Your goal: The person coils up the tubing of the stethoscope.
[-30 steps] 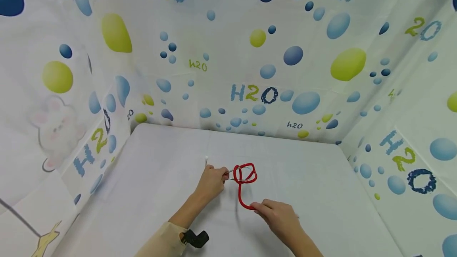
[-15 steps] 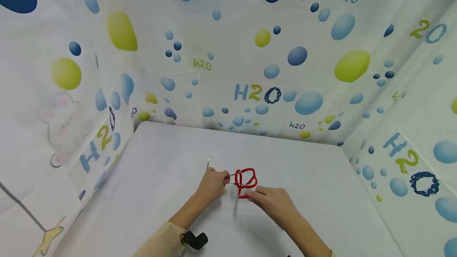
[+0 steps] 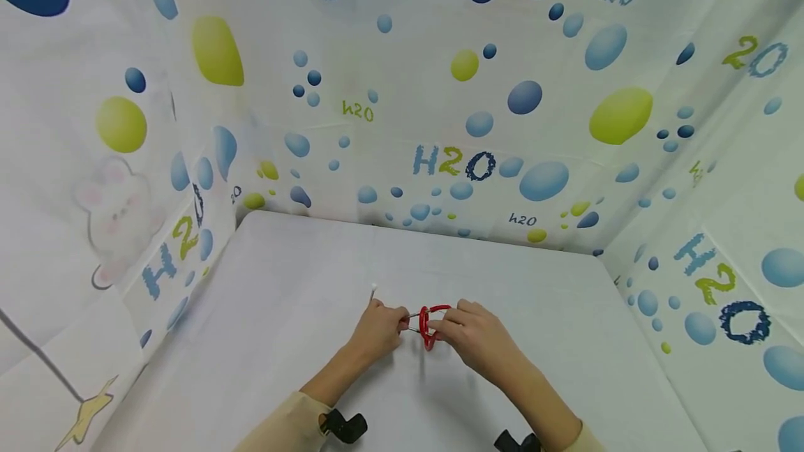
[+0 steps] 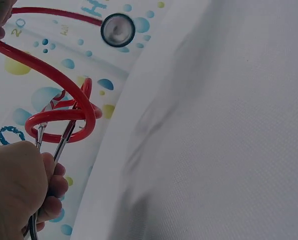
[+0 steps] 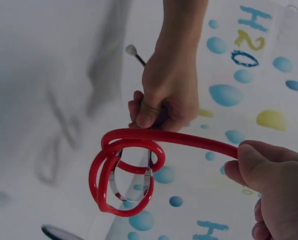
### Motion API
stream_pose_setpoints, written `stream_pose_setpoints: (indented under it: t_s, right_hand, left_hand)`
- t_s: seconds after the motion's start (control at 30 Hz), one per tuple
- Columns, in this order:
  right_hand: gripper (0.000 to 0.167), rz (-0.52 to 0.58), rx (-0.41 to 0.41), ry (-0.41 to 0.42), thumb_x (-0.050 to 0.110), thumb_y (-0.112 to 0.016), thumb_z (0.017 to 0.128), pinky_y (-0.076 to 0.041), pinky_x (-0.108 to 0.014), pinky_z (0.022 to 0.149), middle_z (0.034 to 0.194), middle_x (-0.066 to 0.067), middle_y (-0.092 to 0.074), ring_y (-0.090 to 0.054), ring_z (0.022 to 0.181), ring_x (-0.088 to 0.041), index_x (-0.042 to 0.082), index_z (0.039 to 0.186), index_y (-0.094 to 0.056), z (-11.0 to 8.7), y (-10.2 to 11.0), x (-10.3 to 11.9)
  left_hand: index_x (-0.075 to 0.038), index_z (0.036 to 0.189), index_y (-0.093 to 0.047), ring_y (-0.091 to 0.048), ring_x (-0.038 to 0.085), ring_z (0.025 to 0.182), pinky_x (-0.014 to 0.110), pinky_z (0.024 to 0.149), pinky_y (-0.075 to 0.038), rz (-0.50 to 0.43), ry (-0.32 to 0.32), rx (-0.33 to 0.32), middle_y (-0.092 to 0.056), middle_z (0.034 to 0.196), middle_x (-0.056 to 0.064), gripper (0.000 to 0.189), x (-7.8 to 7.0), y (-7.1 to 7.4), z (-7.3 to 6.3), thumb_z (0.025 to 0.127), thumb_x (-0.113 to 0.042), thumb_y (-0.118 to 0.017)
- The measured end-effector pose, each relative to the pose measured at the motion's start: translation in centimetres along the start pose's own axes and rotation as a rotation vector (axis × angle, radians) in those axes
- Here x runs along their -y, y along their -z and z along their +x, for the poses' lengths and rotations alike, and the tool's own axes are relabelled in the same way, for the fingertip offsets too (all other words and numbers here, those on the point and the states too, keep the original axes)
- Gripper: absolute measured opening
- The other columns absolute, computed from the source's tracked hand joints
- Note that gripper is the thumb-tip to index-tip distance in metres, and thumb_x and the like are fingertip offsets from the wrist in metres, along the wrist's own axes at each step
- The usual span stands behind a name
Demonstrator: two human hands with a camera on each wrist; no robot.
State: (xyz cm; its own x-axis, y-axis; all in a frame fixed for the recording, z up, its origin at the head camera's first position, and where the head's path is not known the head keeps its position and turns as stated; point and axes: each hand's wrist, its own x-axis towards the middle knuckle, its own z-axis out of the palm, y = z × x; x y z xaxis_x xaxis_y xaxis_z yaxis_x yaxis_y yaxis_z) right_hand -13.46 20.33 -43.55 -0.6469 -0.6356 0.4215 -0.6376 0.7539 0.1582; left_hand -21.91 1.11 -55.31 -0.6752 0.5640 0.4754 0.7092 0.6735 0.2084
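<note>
A stethoscope with red tubing (image 4: 44, 67) and metal ear tubes (image 5: 148, 180) is held up above the table. My left hand (image 3: 377, 330) grips the ear tubes, and one pale eartip (image 5: 131, 49) sticks out beyond it. The tubing is wound in loops around the metal frame, just past the left fingers. My right hand (image 3: 480, 340) pinches a length of tubing beside the loops, as the right wrist view shows. From that hand the tubing runs on to the round chestpiece (image 4: 118, 30), which hangs free. In the head view the right hand covers part of the loops.
A white cloth-covered table (image 3: 301, 264) lies under both hands. Curtains printed with bubbles and lettering (image 3: 452, 162) stand at the back and both sides. Black wrist cameras (image 3: 344, 425) sit at the cuffs.
My right hand has moved up and slightly left to the coil, bringing the hanging length of red tubing up with it. The left hand keeps its grip and has shifted only slightly.
</note>
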Motion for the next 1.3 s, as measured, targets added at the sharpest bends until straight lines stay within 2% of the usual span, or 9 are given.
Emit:
stream_pose_setpoints:
  t_s: [0.17, 0.4, 0.53, 0.8, 0.93, 1.13, 1.3]
  right_hand:
    - [0.035, -0.029, 0.068, -0.006, 0.016, -0.082, 0.071, -0.042, -0.022, 0.067, 0.083, 0.012, -0.069, -0.048, 0.075, -0.009, 0.023, 0.103, -0.072, 0.6, 0.7, -0.2]
    - [0.027, -0.023, 0.109, -0.01, 0.027, -0.081, 0.073, -0.041, -0.021, 0.068, 0.082, 0.013, -0.068, -0.046, 0.075, -0.007, 0.023, 0.098, -0.07, 1.4, 1.1, -0.7]
    - [0.027, -0.009, 0.075, 0.012, 0.026, -0.082, 0.072, -0.042, -0.021, 0.069, 0.084, 0.011, -0.069, -0.048, 0.076, -0.008, 0.021, 0.096, -0.071, 1.8, 0.9, -1.4]
    - [0.03, 0.007, 0.008, 0.024, 0.024, -0.085, 0.068, -0.046, -0.022, 0.072, 0.086, 0.009, -0.067, -0.053, 0.082, -0.01, 0.02, 0.095, -0.071, 1.4, -0.3, -2.3]
    - [0.027, 0.015, -0.033, 0.034, 0.02, -0.084, 0.069, -0.045, -0.022, 0.07, 0.084, 0.008, -0.066, -0.053, 0.081, -0.011, 0.019, 0.092, -0.072, 1.5, -0.4, -2.7]
    - [0.024, 0.026, -0.052, 0.037, 0.019, -0.083, 0.071, -0.045, -0.022, 0.071, 0.084, 0.008, -0.067, -0.053, 0.08, -0.01, 0.017, 0.092, -0.072, 1.6, -0.3, -3.0]
    - [0.02, 0.021, -0.066, -0.008, 0.019, -0.082, 0.072, -0.046, -0.022, 0.071, 0.082, 0.008, -0.068, -0.053, 0.078, -0.01, 0.018, 0.088, -0.071, 1.4, -0.3, -3.2]
  left_hand:
    - [-0.019, 0.073, -0.064, -0.053, 0.004, 0.055, 0.029, 0.067, -0.039, -0.02, -0.033, 0.018, -0.062, 0.06, -0.013, 0.012, -0.6, 0.1, -0.1, 0.077, -0.016, -0.075]
    - [-0.02, 0.075, -0.065, -0.052, 0.004, 0.055, 0.028, 0.067, -0.038, -0.052, -0.049, 0.039, -0.063, 0.062, -0.013, 0.011, -0.8, 0.3, -0.5, 0.078, -0.015, -0.074]
    - [-0.02, 0.076, -0.065, -0.054, 0.002, 0.057, 0.027, 0.069, -0.039, -0.08, -0.063, 0.057, -0.064, 0.063, -0.013, 0.01, -0.9, 0.5, -0.6, 0.079, -0.014, -0.073]
    - [-0.02, 0.08, -0.068, -0.058, 0.0, 0.061, 0.028, 0.074, -0.04, -0.072, -0.076, 0.119, -0.068, 0.069, -0.013, 0.008, -1.6, 1.6, -0.8, 0.08, -0.014, -0.073]
    - [-0.02, 0.079, -0.068, -0.058, 0.0, 0.061, 0.028, 0.075, -0.04, -0.059, -0.091, 0.099, -0.068, 0.068, -0.013, 0.007, -2.0, 2.1, -0.7, 0.08, -0.016, -0.073]
    - [-0.021, 0.079, -0.069, -0.057, -0.001, 0.06, 0.027, 0.075, -0.04, -0.069, -0.125, 0.072, -0.067, 0.068, -0.014, 0.007, -2.5, 2.0, -0.7, 0.079, -0.015, -0.074]
    - [-0.021, 0.082, -0.07, -0.057, -0.002, 0.06, 0.028, 0.077, -0.041, -0.075, -0.129, 0.064, -0.067, 0.07, -0.015, 0.009, -2.8, 2.1, -1.0, 0.079, -0.013, -0.074]
